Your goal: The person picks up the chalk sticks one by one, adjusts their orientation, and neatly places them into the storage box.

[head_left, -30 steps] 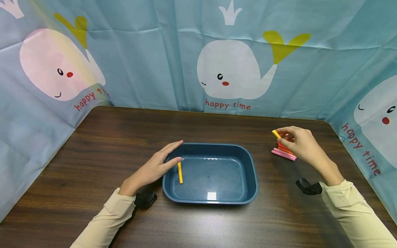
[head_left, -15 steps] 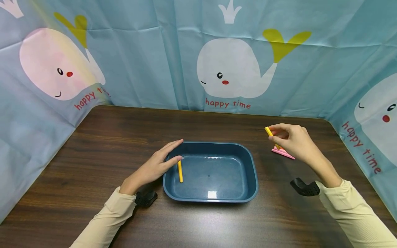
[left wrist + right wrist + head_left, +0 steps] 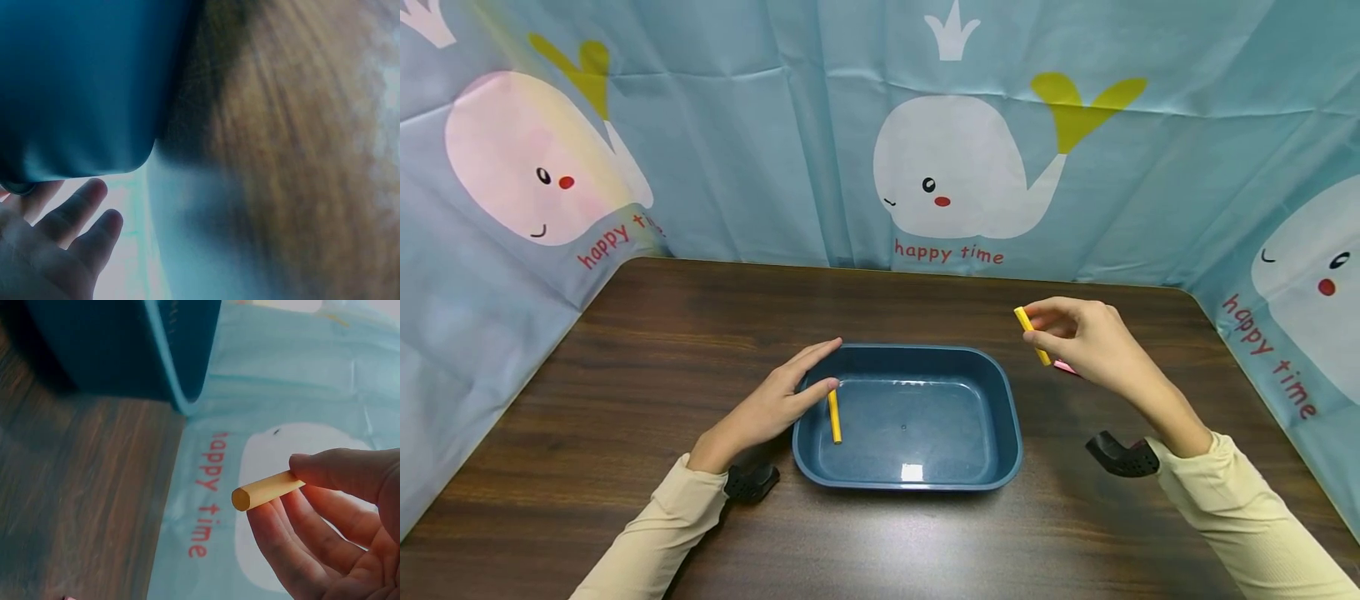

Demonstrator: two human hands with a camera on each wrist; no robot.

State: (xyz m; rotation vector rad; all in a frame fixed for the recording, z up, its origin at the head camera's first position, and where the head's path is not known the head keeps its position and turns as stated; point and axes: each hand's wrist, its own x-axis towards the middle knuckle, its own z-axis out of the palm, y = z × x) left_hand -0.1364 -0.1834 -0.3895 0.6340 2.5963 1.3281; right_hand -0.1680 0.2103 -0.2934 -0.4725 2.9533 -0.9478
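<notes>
My right hand (image 3: 1086, 337) pinches a yellow chalk stick (image 3: 265, 490) between thumb and fingers, its round end facing the right wrist camera. It hovers above the table, just right of the blue tray (image 3: 958, 429). On the tray's left corner rests my left hand (image 3: 775, 400), fingers extended along the rim and thumb reaching over the inside. Another yellow chalk stick (image 3: 835, 418) lies in the tray near that thumb. In the left wrist view, my left fingers (image 3: 78, 209) appear beside the tray's outer wall (image 3: 81, 94).
Behind the right hand, the end of a pink stick (image 3: 1064, 367) shows on the dark wooden table (image 3: 700, 308); the hand hides the other sticks there. A light-blue whale-print curtain (image 3: 760, 167) surrounds the table's back and sides.
My right hand has moved left toward the tray with the yellow chalk stick, away from the pink, orange and red sticks. My left hand stays on the rim.
</notes>
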